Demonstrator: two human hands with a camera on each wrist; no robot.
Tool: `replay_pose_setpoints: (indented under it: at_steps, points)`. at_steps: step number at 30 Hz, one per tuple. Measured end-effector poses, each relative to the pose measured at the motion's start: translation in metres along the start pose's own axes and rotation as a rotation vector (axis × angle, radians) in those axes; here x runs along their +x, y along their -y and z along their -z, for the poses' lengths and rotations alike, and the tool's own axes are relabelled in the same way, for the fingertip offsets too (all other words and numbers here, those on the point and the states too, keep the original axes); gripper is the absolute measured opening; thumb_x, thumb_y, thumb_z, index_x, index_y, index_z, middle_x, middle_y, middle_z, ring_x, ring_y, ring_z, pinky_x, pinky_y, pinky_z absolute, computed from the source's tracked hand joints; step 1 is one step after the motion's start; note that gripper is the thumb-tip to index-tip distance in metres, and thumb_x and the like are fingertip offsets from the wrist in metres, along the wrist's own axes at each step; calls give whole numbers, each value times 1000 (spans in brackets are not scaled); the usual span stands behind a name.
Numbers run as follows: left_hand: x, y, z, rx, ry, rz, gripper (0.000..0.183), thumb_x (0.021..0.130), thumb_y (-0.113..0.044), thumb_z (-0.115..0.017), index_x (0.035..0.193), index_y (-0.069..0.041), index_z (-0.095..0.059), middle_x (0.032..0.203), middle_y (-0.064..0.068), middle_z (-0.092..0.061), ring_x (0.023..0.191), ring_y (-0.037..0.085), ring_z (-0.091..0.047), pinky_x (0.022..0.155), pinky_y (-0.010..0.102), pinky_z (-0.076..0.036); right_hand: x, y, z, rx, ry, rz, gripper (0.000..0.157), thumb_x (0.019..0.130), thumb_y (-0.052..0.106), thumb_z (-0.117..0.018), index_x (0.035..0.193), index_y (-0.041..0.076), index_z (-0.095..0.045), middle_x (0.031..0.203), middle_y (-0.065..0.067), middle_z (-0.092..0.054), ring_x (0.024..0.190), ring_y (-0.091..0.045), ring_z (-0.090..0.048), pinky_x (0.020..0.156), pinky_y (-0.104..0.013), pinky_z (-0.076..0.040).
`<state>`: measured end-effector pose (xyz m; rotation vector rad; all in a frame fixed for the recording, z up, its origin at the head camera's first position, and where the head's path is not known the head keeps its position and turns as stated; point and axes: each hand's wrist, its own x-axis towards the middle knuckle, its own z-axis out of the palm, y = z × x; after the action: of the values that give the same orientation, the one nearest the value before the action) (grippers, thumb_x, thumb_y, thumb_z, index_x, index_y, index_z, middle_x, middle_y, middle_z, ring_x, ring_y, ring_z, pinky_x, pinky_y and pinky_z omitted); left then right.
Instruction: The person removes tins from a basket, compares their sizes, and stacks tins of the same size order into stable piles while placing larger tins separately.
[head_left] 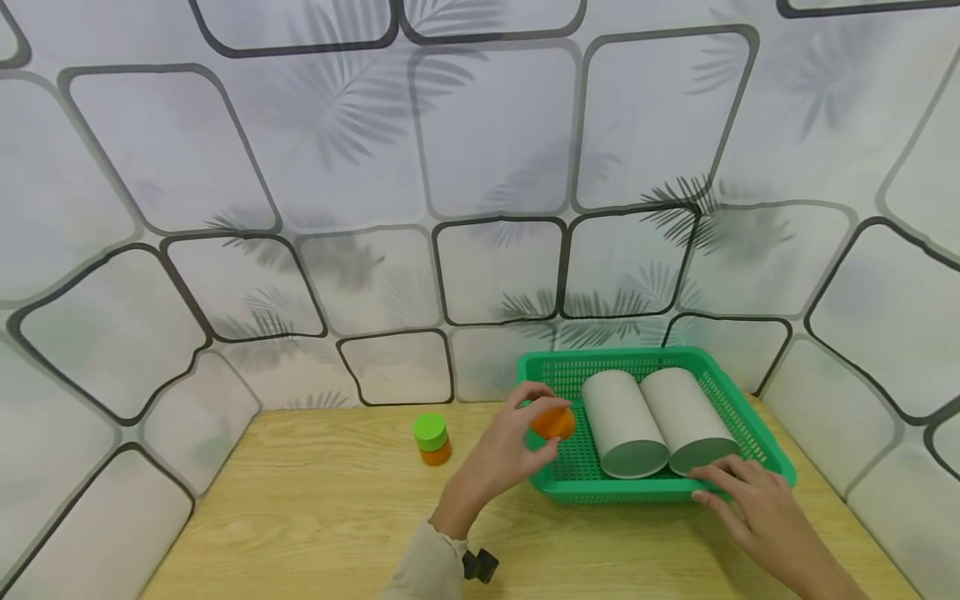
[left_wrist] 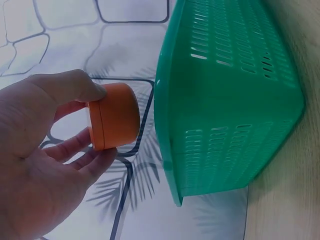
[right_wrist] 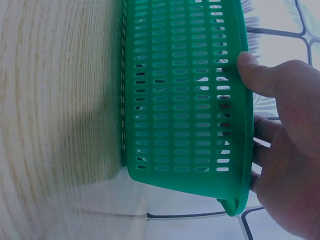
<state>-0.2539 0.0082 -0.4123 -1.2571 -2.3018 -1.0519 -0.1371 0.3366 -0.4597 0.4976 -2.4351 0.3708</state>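
Note:
My left hand [head_left: 498, 447] pinches a small round orange jar [left_wrist: 116, 117] between thumb and fingers. In the head view it is over the left end of the green plastic basket [head_left: 617, 493]; in the left wrist view the jar is above the rim level, apart from the basket wall. With the thumb outside and the fingers over the inner side, my right hand [head_left: 768, 521] grips the front rim near its right corner. Inside the basket two white cylinders, a left one [head_left: 618, 412] and a right one [head_left: 682, 408], lie side by side.
A small orange jar with a green lid [head_left: 431, 437] stands on the wooden table [head_left: 300, 500], left of the basket. Patterned white walls [head_left: 495, 275] rise behind and on both sides of the table. The basket sits close to the back wall.

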Motion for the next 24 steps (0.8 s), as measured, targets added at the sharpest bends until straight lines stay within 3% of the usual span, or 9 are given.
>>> replay_pose_setpoints:
  at_steps: [6,15,24]
  points:
    - [-12,0,9,-94,-57,45,46,84,-10,-69,126,-25,-58,128,3,-45,108,11,-50,85,23,-49,-1,0,-1,0,4,-4,34,71,16,-81,102,25,-70,92,13,-57,76,-8,-52,61,-39,-40]
    - [-24,3,22,-172,-143,47,48,81,-6,-72,125,-23,-61,125,3,-48,112,14,-49,89,28,-49,-1,0,-1,-4,11,-19,34,72,17,-81,102,26,-69,93,13,-57,78,-10,-53,62,-42,-40]
    - [-33,15,32,-191,-251,1,44,78,2,-73,120,-8,-64,121,15,-48,110,26,-52,84,33,-53,-1,1,-1,-7,3,-16,36,71,16,-81,103,28,-69,92,13,-57,77,-9,-52,61,-41,-40]
